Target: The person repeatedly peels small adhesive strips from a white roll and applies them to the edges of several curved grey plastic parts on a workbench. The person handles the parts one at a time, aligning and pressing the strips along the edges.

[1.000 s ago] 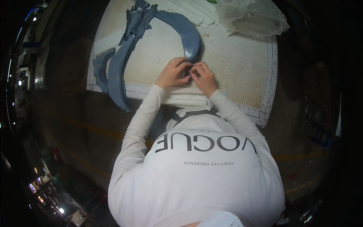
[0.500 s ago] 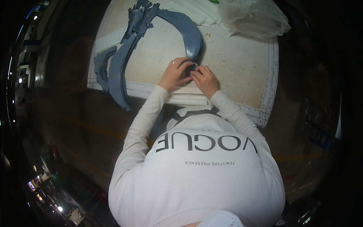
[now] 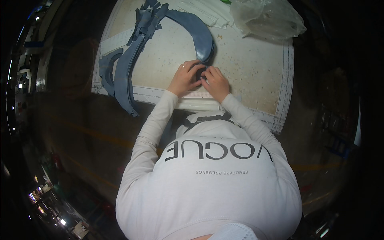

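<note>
A curved blue-grey fabric strip (image 3: pixel 202 36) arcs across the table from a bundle at the far left to my hands. My left hand (image 3: pixel 186 78) is bent round its near end, fingers and thumb curled in. Close beside it on the right, my right hand (image 3: pixel 217 83) pinches at the same end, its fingertips almost touching the left thumb. A darker fold of the fabric shows between the hands; the exact grip is partly hidden by the fingers. A bundle of blue-grey fabric pieces (image 3: pixel 126 74) lies to the left, hanging over the table's near edge.
The pale worktable (image 3: pixel 256 76) has printed measuring scales along its borders. A clear ruler (image 3: pixel 199 95) and a white roll-like thing (image 3: pixel 200 105) lie at the near edge. At the far right sits a clear plastic bag (image 3: pixel 268 18), beside white strips (image 3: pixel 208 12).
My right hand has shifted slightly, its fingers moving a little up and inward at the fabric end. My left hand stays nearly still.
</note>
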Tool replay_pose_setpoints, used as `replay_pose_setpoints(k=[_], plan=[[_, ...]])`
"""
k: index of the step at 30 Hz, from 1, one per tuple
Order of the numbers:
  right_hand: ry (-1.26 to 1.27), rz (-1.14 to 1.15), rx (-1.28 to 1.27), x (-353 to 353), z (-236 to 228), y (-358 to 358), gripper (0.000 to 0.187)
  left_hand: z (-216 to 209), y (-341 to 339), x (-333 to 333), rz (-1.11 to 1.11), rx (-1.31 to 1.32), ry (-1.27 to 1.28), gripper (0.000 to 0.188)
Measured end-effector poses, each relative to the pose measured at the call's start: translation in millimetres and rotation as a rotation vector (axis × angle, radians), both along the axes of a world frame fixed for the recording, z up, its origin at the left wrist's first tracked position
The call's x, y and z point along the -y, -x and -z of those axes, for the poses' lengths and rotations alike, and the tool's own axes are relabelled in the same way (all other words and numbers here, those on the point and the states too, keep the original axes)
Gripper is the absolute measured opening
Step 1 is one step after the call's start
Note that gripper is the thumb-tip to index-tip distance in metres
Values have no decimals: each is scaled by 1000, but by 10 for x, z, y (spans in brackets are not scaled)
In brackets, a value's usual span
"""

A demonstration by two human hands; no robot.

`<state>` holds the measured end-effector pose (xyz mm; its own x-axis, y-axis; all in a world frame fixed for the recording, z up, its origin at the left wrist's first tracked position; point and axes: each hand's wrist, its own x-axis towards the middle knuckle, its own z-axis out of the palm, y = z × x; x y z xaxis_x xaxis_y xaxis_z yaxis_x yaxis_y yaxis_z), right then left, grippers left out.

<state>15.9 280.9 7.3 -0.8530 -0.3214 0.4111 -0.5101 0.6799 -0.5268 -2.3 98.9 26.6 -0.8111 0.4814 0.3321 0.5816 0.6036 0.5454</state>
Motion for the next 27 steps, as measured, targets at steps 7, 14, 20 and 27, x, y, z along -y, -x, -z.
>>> replay_pose_setpoints(k=[7, 14, 20, 27], plan=[[-79, 57, 2, 96, 38, 16, 16, -2, -27, -8, -12, -2, -22, 63], [-34, 17, 19, 68, 31, 16, 16, -4, -25, -16, -2, -17, -18, 61], [126, -86, 191, -92, -43, 7, 15, -2, -33, -12, -5, -5, -16, 62], [133, -143, 226, -227, -191, -5, 14, 44, -21, -21, -10, -29, -34, 60]])
